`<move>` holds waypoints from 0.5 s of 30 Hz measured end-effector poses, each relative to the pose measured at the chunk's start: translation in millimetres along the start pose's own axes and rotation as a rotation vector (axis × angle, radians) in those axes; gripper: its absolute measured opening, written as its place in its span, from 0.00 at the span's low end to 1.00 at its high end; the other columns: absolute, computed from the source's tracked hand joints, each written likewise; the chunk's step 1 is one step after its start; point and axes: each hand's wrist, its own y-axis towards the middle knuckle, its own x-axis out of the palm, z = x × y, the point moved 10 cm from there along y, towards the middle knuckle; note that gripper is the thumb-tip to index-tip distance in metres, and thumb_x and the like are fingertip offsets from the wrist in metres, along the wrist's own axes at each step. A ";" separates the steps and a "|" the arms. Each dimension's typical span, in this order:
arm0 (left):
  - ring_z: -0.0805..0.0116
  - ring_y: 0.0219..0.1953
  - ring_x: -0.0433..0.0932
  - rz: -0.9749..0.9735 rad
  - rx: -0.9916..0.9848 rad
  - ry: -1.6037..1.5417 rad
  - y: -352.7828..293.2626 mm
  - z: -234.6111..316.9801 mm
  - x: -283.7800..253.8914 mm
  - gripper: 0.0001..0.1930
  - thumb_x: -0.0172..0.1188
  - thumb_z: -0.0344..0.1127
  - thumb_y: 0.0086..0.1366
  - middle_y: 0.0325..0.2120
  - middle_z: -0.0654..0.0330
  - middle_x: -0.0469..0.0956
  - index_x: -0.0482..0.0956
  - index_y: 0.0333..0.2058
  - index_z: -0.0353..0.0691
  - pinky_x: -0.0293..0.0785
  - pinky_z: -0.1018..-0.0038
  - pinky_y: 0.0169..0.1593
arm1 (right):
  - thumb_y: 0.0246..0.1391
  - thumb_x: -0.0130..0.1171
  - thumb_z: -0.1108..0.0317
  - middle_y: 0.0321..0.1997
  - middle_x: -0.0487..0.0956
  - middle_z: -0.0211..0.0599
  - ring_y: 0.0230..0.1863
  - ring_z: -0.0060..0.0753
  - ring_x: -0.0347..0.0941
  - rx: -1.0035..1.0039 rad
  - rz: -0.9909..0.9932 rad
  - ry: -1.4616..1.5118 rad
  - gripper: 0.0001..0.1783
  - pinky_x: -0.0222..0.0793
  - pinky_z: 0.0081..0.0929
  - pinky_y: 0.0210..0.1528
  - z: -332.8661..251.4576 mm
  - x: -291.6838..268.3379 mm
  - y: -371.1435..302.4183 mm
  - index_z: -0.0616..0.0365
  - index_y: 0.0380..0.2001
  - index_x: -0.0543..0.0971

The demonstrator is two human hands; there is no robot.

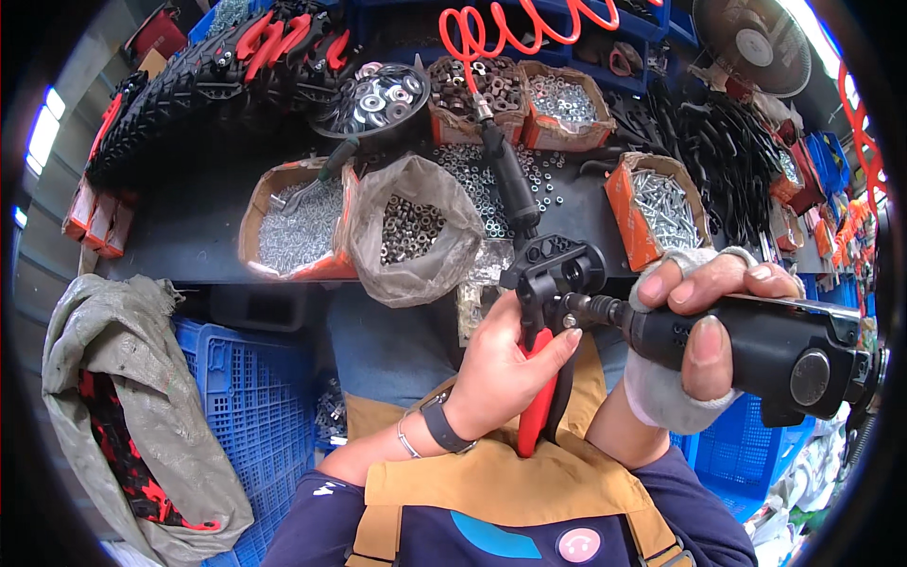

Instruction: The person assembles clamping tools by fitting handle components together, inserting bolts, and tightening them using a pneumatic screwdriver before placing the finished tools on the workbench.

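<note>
The dark desk point(179, 231) curved away in front of me, crowded with orange boxes of screws and a cloudy plastic bag point(383, 283) of nuts, while a fan point(753, 47) was cut off by the upper edge. I had the red-handled tool point(535, 406) upright over my lap, its black head near the desk's front edge. My left hand point(501, 369) was closed around it below the head, thumb across the front; most of my fingers were hidden behind it. My right hand point(706, 354), in a pale fingerless glove point(666, 392), was wrapped around a black power driver point(770, 345), its nose pointing at the tool's joint; I couldn't make out exactly where the tip met it. A second black driver point(510, 184) hung from a red coiled hose point(529, 38) that ran out of sight; whether its lower end touched the head was unclear.
</note>
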 end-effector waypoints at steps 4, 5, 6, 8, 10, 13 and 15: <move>0.64 0.40 0.74 -0.031 -0.038 0.071 1.3 2.2 0.5 0.19 0.63 0.33 0.58 0.36 0.56 0.75 0.72 0.47 0.34 0.69 0.70 0.47 | 0.48 0.65 0.66 0.30 0.74 0.45 0.27 0.41 0.73 -0.064 -0.072 0.061 0.32 0.73 0.36 0.35 -1.1 2.5 -4.6 0.57 0.53 0.59; 0.64 0.40 0.74 -0.030 -0.053 0.092 1.7 2.1 -0.5 0.19 0.63 0.34 0.58 0.36 0.56 0.75 0.72 0.47 0.34 0.69 0.70 0.47 | 0.48 0.65 0.66 0.30 0.74 0.45 0.27 0.41 0.73 -0.061 -0.073 0.066 0.32 0.73 0.36 0.35 -2.3 5.7 -4.8 0.57 0.53 0.59; 0.64 0.40 0.74 -0.026 -0.051 0.094 3.8 2.2 -2.4 0.19 0.63 0.34 0.58 0.36 0.56 0.75 0.72 0.47 0.34 0.69 0.70 0.47 | 0.48 0.61 0.69 0.35 0.74 0.46 0.31 0.41 0.72 -0.052 -0.047 0.029 0.31 0.74 0.35 0.37 -4.5 8.5 -3.3 0.57 0.54 0.61; 0.62 0.40 0.74 -0.068 -0.065 0.023 6.5 -1.6 -2.3 0.19 0.63 0.34 0.58 0.36 0.56 0.74 0.73 0.46 0.35 0.69 0.69 0.47 | 0.49 0.57 0.70 0.45 0.71 0.50 0.41 0.44 0.71 -0.065 -0.025 0.001 0.31 0.75 0.35 0.41 -8.0 3.8 -4.1 0.59 0.58 0.62; 0.62 0.40 0.74 -0.048 -0.049 0.023 5.7 -1.4 -3.4 0.18 0.63 0.34 0.58 0.35 0.56 0.75 0.73 0.46 0.36 0.69 0.69 0.46 | 0.49 0.57 0.69 0.47 0.70 0.51 0.45 0.46 0.69 -0.157 0.015 0.210 0.31 0.75 0.36 0.43 -24.1 -16.2 -2.4 0.59 0.58 0.63; 0.62 0.39 0.74 -0.045 -0.056 0.056 7.0 -0.1 -6.6 0.18 0.63 0.34 0.58 0.35 0.56 0.75 0.73 0.46 0.36 0.69 0.69 0.46 | 0.48 0.57 0.70 0.48 0.69 0.50 0.45 0.44 0.67 -0.110 -0.120 0.204 0.30 0.72 0.33 0.42 -36.8 -13.9 4.1 0.59 0.57 0.65; 0.61 0.38 0.73 -0.005 -0.015 0.072 5.6 4.3 -9.2 0.17 0.62 0.34 0.58 0.34 0.56 0.74 0.74 0.46 0.36 0.69 0.68 0.46 | 0.48 0.57 0.70 0.47 0.70 0.48 0.45 0.43 0.67 -0.089 -0.200 0.230 0.30 0.71 0.33 0.45 -30.5 -3.8 7.1 0.59 0.57 0.65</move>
